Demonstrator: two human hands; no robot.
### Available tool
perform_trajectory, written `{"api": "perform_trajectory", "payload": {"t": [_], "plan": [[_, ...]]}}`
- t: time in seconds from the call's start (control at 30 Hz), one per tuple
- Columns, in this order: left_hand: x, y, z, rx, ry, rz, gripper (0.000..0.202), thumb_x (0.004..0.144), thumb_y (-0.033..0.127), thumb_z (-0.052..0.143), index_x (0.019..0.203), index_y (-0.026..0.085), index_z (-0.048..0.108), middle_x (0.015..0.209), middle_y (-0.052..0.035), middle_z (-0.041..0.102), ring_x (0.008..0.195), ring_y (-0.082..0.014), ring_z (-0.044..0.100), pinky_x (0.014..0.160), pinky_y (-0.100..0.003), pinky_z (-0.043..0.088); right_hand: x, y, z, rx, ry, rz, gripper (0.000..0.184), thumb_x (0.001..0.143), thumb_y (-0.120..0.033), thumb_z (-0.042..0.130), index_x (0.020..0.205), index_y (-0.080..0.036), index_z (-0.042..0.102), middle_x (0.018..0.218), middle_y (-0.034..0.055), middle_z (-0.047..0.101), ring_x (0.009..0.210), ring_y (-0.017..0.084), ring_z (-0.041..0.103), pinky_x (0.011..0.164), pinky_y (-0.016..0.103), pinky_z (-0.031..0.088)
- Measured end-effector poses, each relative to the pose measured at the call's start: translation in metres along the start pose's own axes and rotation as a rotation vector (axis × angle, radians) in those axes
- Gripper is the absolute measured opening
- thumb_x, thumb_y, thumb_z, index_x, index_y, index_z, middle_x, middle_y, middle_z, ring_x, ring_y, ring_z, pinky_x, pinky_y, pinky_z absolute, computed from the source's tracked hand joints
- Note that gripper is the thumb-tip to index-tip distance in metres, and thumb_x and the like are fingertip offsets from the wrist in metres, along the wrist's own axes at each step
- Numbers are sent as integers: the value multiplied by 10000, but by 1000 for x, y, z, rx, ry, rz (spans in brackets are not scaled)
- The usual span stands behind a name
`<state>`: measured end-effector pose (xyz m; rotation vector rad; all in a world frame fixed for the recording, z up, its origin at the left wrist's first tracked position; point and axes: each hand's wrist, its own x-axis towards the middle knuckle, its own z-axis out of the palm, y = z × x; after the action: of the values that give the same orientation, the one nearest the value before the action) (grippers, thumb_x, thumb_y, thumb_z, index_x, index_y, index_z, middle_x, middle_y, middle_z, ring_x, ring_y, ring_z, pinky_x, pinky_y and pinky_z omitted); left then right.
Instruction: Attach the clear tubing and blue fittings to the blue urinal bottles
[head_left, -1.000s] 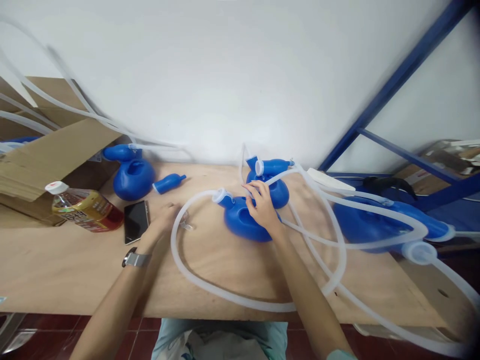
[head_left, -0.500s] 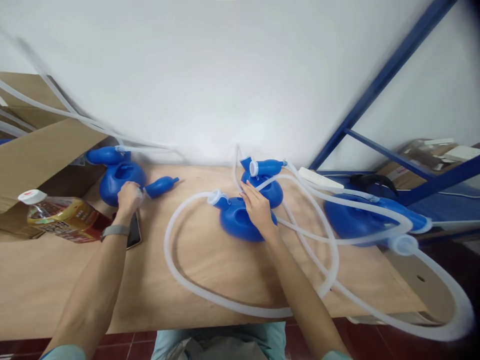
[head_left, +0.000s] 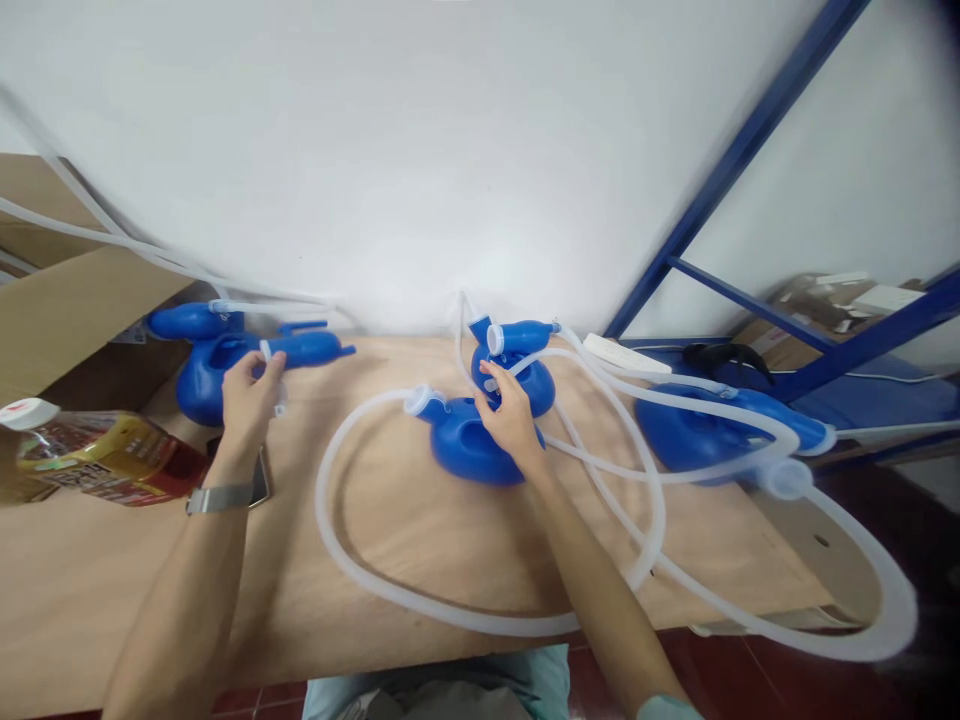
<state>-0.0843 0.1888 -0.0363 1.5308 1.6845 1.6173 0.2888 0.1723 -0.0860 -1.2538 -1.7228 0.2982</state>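
Observation:
My left hand is closed round a small blue bulb-shaped part and holds it just above the wooden table, in front of a blue plastic vessel at the back left. My right hand rests on a second blue vessel in the middle of the table, fingers curled over its top. A thick translucent hose runs from this vessel's neck in a wide loop across the table. Behind it stands a third blue vessel with thinner tubes.
A bottle of drink lies at the left beside a cardboard box. A phone lies partly under my left wrist. A larger blue container and a blue metal rack stand at the right. Hoses trail off the table's right edge.
My left hand reached left past the phone, took hold of the small blue bulb part and lifted it off the table. My right hand stayed on the middle vessel.

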Motion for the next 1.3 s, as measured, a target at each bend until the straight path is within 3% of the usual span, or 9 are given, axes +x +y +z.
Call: {"api": "perform_trajectory", "payload": {"t": [0.1, 0.23, 0.33, 0.43, 0.63, 0.77, 0.9, 1.13, 1.3], "plan": [[-28, 45, 8, -10, -43, 103, 284, 906, 423, 773, 818, 183, 649, 705, 44, 580, 608, -109, 471, 575, -235, 366, -1, -5, -8, 89, -34, -34, 586, 963, -522, 660, 1451, -203, 599, 1418, 177, 676, 1400, 337, 573, 1195, 539, 453], [-74, 102, 44, -19, -454, 379, 248, 935, 422, 730, 799, 215, 744, 721, 1, 656, 629, -144, 555, 592, -266, 439, 2, -6, -21, 480, -274, -26, 1078, 778, -882, 677, 1596, -244, 383, 1470, 190, 635, 1378, 368, 602, 1101, 539, 534], [-90, 122, 76, -72, -578, 453, 240, 956, 406, 721, 813, 219, 768, 766, -14, 693, 653, -141, 598, 612, -261, 482, 12, 0, -24, 694, -345, 65, 1177, 661, -891, 770, 1565, -295, 308, 1436, 174, 655, 1297, 366, 667, 963, 487, 616], [-87, 125, 99, -168, -483, 453, 224, 884, 441, 803, 857, 219, 795, 954, -56, 747, 758, -160, 659, 665, -271, 532, 25, 5, -27, 750, -257, 124, 1105, 620, -818, 852, 1459, -325, 328, 1340, 135, 702, 1211, 351, 709, 924, 482, 628], [-54, 112, 110, -366, -260, -120, 407, 848, 571, 790, 1014, 199, 799, 960, -59, 711, 640, -116, 576, 554, -244, 486, 35, 12, -49, 709, -153, 128, 941, 667, -654, 907, 1378, -335, 380, 1245, 80, 725, 1165, 328, 714, 955, 488, 607], [-34, 94, 94, -566, -457, -397, 556, 816, 649, 780, 1105, 176, 812, 955, -100, 709, 712, -161, 616, 581, -271, 542, 34, 11, -59, 661, -184, 156, 885, 690, -621, 907, 1353, -328, 400, 1189, 59, 726, 1125, 317, 719, 938, 471, 609], [-30, 84, 91, -656, -594, -462, 554, 672, 480, 944, 1122, 185, 811, 988, -114, 729, 795, -206, 678, 697, -343, 619, 33, 5, -58, 592, -249, 216, 893, 674, -605, 926, 1356, -319, 427, 1180, 61, 707, 1125, 316, 713, 914, 467, 620], [-60, 103, 127, -438, 87, -37, 349, 798, 458, 866, 940, 203, 674, 954, -28, 717, 889, -178, 704, 845, -318, 606, 28, -10, -49, 531, -178, 158, 876, 700, -605, 920, 1356, -318, 415, 1172, 65, 688, 1195, 314, 672, 988, 479, 578], [-88, 118, 133, -426, -290, 228, 425, 1010, 585, 601, 1269, 248, 615, 1358, -97, 699, 1318, -271, 646, 1143, -436, 510, 24, -17, -46, 537, -125, 86, 848, 721, -657, 883, 1334, -315, 409, 1079, 45, 669, 1143, 315, 681, 985, 491, 584]]}}
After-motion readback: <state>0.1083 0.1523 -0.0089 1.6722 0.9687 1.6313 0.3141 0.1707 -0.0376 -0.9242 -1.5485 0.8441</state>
